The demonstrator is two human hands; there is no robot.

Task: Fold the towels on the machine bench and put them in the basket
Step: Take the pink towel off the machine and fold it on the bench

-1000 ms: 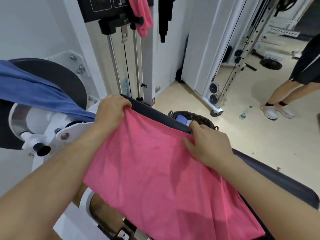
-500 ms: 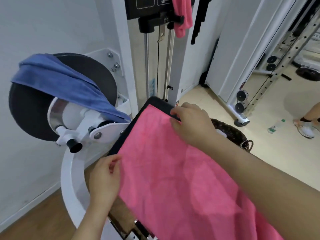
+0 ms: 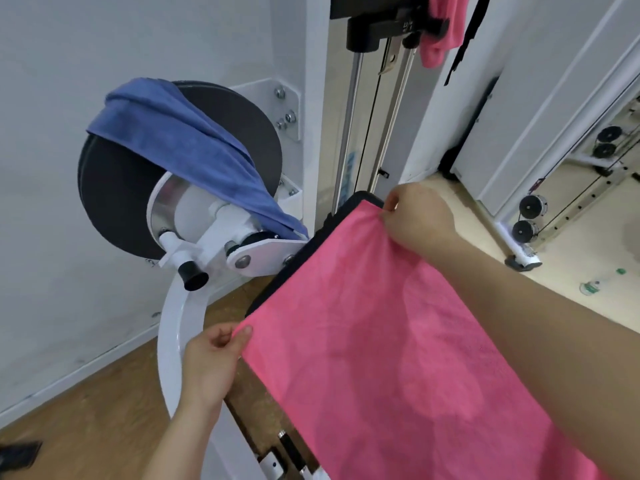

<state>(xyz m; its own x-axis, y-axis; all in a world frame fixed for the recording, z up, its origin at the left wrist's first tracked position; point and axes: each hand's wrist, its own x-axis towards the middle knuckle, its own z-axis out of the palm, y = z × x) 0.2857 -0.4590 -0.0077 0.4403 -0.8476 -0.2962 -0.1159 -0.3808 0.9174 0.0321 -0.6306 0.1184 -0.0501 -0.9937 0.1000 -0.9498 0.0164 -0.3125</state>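
The pink towel (image 3: 398, 341) lies spread over the black padded counter (image 3: 331, 226), hiding most of it, and only a thin dark strip shows along the towel's left edge. The left grip (image 3: 211, 358) is closed on the towel's near left corner, pinching it between thumb and fingers just off the counter's side. The right grip (image 3: 419, 220) is closed on the far corner, bunching a little cloth between its fingertips at the counter's far end. The cloth runs flat from one grip to the other, and the right forearm lies across its right side

Just beyond the left grip and to its left, a blue towel (image 3: 180, 143) is draped over a large black disc (image 3: 117, 195) on the white machine frame, its tail hanging down to touch the counter's edge. Above the right grip, past the steel guide rods (image 3: 349, 133), a second pink towel (image 3: 440, 36) hangs from the weight stack. Well to the right of the right grip, a water bottle (image 3: 594, 285) lies on the pale floor near two small pulleys (image 3: 530, 216). Under the left grip is wooden flooring (image 3: 86, 410)
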